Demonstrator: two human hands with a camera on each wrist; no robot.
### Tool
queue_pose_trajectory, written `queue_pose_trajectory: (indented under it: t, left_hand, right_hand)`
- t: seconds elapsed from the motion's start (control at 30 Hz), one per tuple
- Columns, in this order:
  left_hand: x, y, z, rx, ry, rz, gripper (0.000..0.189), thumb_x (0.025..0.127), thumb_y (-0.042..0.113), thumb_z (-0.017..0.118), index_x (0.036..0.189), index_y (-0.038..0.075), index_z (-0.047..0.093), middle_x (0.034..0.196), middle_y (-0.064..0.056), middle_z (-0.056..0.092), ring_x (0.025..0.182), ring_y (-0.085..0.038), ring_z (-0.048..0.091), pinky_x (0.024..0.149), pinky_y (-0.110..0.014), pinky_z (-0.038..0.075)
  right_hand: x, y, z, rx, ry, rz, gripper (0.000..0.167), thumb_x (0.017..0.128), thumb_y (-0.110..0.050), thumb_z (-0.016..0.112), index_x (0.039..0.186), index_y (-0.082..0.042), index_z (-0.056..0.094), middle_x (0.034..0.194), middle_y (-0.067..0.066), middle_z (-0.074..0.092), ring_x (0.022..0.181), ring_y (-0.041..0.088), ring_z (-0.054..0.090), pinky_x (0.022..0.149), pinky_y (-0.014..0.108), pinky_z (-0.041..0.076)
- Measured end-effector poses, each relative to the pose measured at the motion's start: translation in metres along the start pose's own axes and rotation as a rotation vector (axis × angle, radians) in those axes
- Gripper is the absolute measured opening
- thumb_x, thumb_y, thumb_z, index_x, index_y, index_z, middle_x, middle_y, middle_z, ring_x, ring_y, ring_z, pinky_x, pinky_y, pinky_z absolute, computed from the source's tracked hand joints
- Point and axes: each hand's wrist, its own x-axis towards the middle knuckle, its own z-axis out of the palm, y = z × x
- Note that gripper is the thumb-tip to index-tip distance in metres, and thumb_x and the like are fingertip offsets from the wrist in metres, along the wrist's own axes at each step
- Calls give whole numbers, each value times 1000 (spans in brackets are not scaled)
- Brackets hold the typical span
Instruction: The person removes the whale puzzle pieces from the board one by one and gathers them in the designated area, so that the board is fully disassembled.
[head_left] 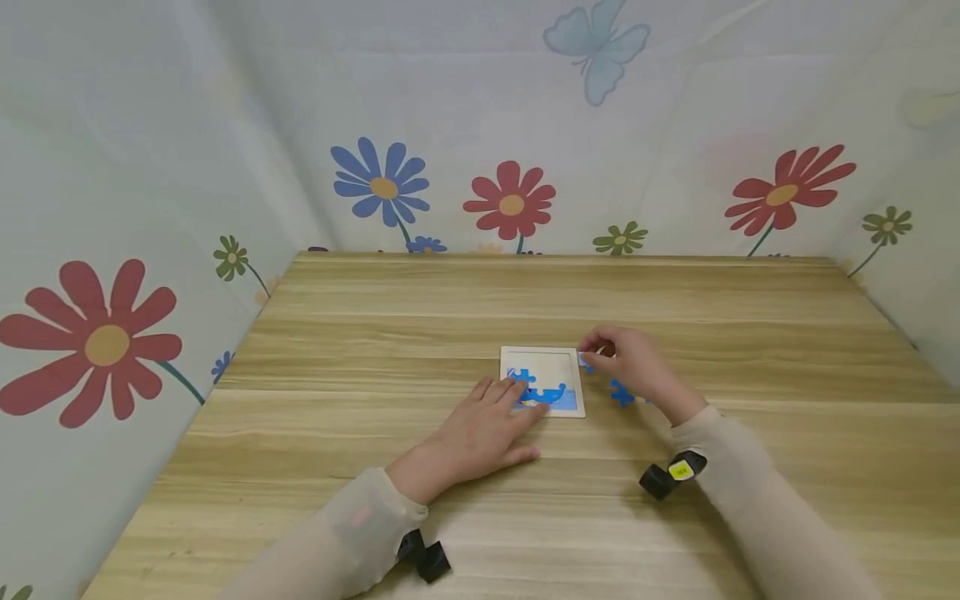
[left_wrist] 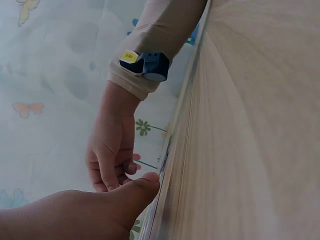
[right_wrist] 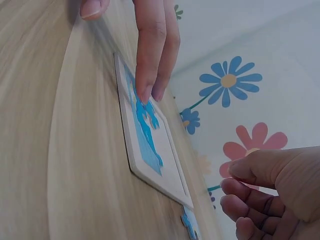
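Observation:
A square puzzle board (head_left: pixel 542 353) with a pale rim lies on the table, with blue pieces fitted along its lower and left part. Fingers of my left hand (head_left: pixel 480 425) rest on the board's lower left, covering some pieces, thumb spread over the wood. My right hand (head_left: pixel 630 362) hovers at the board's upper right corner, its fingers bent and thumb near the index finger. Nothing shows between them in the right wrist view. Just below those fingertips, a blue puzzle piece (right_wrist: pixel 189 222) lies on the table against the board's corner.
Another blue puzzle piece (head_left: pixel 621 393) lies right of the board, under the right hand, and a bit of one more shows by the wrist. Black wrist cameras are strapped to both sleeves. A flowered curtain (head_left: pixel 450 100) hangs behind the wooden table (head_left: pixel 375 333).

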Motion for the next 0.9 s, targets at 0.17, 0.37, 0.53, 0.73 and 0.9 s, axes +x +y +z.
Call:
queue_pose_trajectory:
  t: [0.17,0.37,0.53,0.73,0.9]
  left_hand:
    - [-2,2,0,10,2,13,57,94,59,44,141,27,47,145,-12,47,136,-30,43,112,-51,35]
    - [-4,2,1,22,-2,12,58,95,60,44,141,25,47,145,-11,47,135,-28,44,111,-49,36]
    - [-6,2,2,13,-15,5,60,95,60,43,142,23,46,146,-11,46,135,-27,43,111,-48,36]
    - [-7,3,3,13,-20,2,61,95,60,42,143,23,45,147,-11,45,136,-28,43,111,-48,37]
    - [-7,4,3,11,-28,0,62,94,61,43,143,23,44,148,-10,44,136,-28,43,110,-48,37]
  right_hand:
    - [7,-9,10,24,1,-28,15,91,-12,63,101,-2,69,94,12,70,82,21,60,71,28,46]
    - [13,-18,22,14,-38,-36,17,92,-13,63,104,-2,69,96,11,69,84,21,60,74,30,48]
    - [19,-24,32,11,-72,-54,18,91,-13,64,104,-3,69,95,11,69,84,21,60,76,33,50]
    - [24,-28,42,16,-97,-81,17,90,-13,66,104,-3,70,92,9,70,80,19,62,74,31,50]
    - [26,-30,48,25,-107,-70,18,89,-13,66,104,-3,69,90,8,69,79,18,61,73,30,50]
